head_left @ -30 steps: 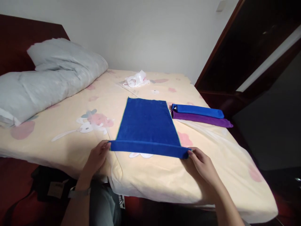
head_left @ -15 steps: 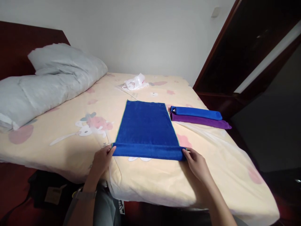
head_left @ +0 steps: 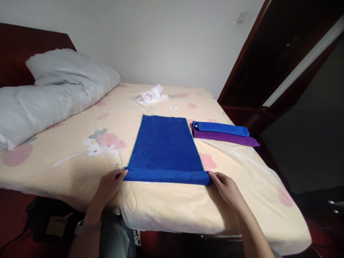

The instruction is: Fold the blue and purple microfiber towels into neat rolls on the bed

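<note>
A blue towel (head_left: 165, 143) with green edging lies flat on the bed, its near edge folded or rolled over into a narrow band. My left hand (head_left: 111, 184) pinches the left end of that band between thumb and fingers. At the band's right end, my right hand (head_left: 223, 184) grips the cloth the same way. Both hands rest close to the bed's front side. The underside of the band and some fingertips are hidden.
Right of the towel lie a rolled blue towel (head_left: 223, 128) and a rolled purple towel (head_left: 225, 137), side by side. A white plastic bag (head_left: 152, 94) sits farther back on the patterned bedsheet (head_left: 75, 182). A grey quilt (head_left: 61, 95) is bunched at the left.
The folded band at the towel's near edge looks narrower and a little rounder now. Both hands keep hold of its ends. The whole view has shifted slightly.
</note>
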`<state>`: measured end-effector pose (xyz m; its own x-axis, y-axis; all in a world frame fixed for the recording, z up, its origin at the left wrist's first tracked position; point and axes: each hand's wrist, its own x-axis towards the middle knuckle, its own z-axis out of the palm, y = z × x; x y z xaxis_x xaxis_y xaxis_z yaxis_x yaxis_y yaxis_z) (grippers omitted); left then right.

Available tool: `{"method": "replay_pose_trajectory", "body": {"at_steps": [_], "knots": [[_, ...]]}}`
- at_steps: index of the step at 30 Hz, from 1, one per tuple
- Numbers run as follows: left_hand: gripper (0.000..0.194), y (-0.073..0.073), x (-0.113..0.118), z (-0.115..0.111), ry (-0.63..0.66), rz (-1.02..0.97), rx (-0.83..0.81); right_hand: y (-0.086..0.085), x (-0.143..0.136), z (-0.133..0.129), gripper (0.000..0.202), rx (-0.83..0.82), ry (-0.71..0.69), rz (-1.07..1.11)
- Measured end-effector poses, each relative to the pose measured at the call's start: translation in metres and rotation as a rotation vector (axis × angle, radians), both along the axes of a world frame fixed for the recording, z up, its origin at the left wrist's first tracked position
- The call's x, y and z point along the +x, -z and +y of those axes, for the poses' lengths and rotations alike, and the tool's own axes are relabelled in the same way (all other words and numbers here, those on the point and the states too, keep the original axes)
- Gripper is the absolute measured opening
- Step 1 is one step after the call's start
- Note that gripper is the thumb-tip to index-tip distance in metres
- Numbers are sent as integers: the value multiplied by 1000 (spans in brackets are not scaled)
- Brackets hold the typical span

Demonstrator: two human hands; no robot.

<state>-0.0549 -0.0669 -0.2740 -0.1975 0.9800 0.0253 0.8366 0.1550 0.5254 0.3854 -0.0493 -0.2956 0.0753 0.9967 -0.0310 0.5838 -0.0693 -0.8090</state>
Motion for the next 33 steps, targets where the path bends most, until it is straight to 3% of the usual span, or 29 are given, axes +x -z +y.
{"method": "replay_pose_trajectory", "body": {"at_steps": [5,10,17,20,26,33], "knots": [[39,5,0,2,-38,-79,31,8,-9,5,44,18,-48,223],[35,15,-6,3,-38,-115,7,11,-10,7,43,-20,-55,147],[34,7,-6,1,-120,-202,106,-8,-7,1,47,56,2,225],[35,4,-8,-1,-153,-216,84,-10,-2,-3,49,10,-26,137],[35,11,-21,-3,28,-83,-114,0,-3,1,44,-89,-59,-183],[30,12,-17,-3,-29,64,-150,0,-11,2,44,-94,-21,-341]]}}
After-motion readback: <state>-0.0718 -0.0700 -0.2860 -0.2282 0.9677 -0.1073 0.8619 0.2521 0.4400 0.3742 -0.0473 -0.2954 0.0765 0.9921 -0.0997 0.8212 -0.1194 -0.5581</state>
